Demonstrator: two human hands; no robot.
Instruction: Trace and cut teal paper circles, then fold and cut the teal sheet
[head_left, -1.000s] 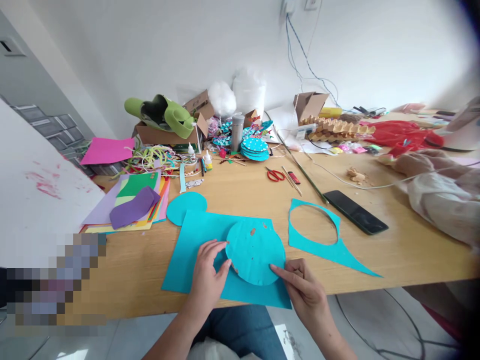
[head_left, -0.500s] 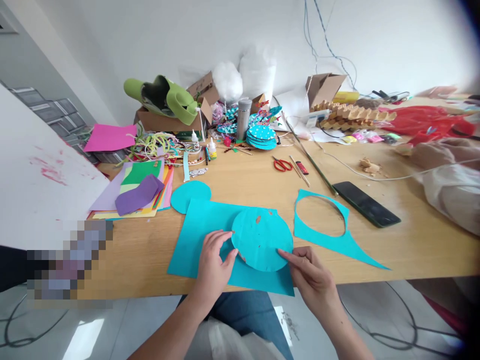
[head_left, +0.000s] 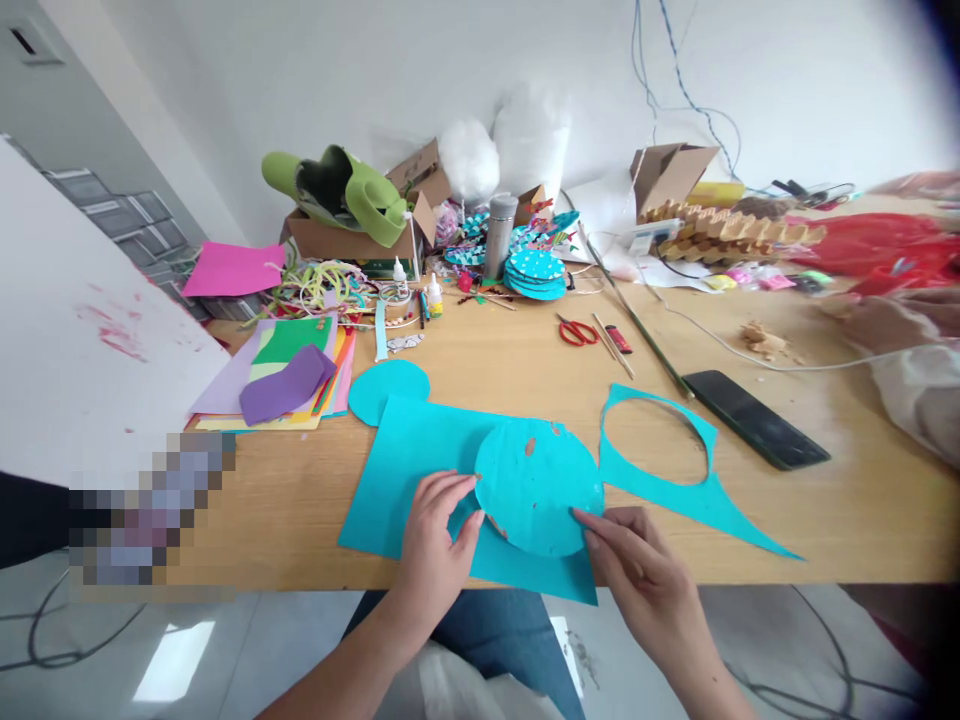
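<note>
A round turquoise paper disc with several torn brownish spots lies over a larger turquoise paper sheet. My left hand grips the disc's left edge, fingertips and thumb slightly apart along the rim. At the lower right edge, my right hand pinches the disc, index finger on top and thumb at the rim. Another turquoise disc sits partly against the sheet's upper left corner. To the right is a turquoise paper offcut with a round hole.
Red-handled scissors, thin sticks and a black phone lie beyond my right hand. Coloured sheets are stacked at left. Glue bottles, a grey flask, dotted discs and boxes line the back. The table's front edge is close.
The view has shifted slightly, so things sit a little differently in the picture. My right thumb has come up to the disc's rim beside the index finger. The left hand keeps its hold.
</note>
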